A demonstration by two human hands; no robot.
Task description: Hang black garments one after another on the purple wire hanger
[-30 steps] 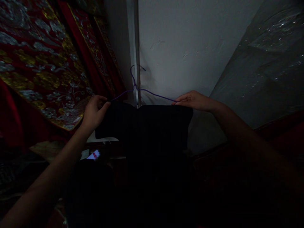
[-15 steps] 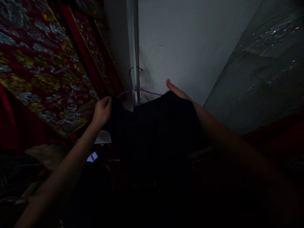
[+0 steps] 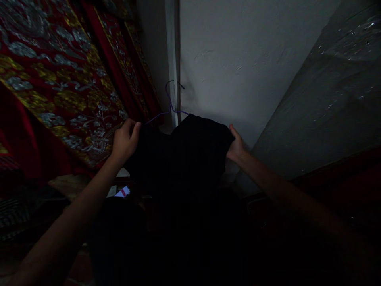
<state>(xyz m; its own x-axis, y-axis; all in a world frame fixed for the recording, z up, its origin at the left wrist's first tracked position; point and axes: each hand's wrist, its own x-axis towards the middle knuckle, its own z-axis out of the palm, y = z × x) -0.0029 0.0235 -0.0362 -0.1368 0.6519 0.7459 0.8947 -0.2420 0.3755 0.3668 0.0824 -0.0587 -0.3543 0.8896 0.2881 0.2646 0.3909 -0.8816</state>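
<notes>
A black short-sleeved shirt (image 3: 193, 151) spreads between my two hands, on a purple wire hanger (image 3: 171, 105). The hanger's hook rises above the collar beside a narrow pale post. My left hand (image 3: 126, 139) is closed on the shirt's left shoulder, thumb against the cloth, near the hanger's arm. At the other side my right hand (image 3: 236, 143) grips the end of the right sleeve, its thumb up and its fingers partly hidden behind the fabric. The shirt's lower part fades into the dark.
Red cloth with gold and silver embroidery (image 3: 71, 87) hangs at the left. A pale post (image 3: 173, 51) stands before a white wall (image 3: 238, 59). Clear plastic sheeting (image 3: 333, 91) covers something at the right. A lit phone screen (image 3: 122, 192) shows low on the left.
My right hand has moved from the shirt's right shoulder outward and down to the sleeve end. That shoulder now lies over the hanger's right arm. My left hand stays on its shoulder.
</notes>
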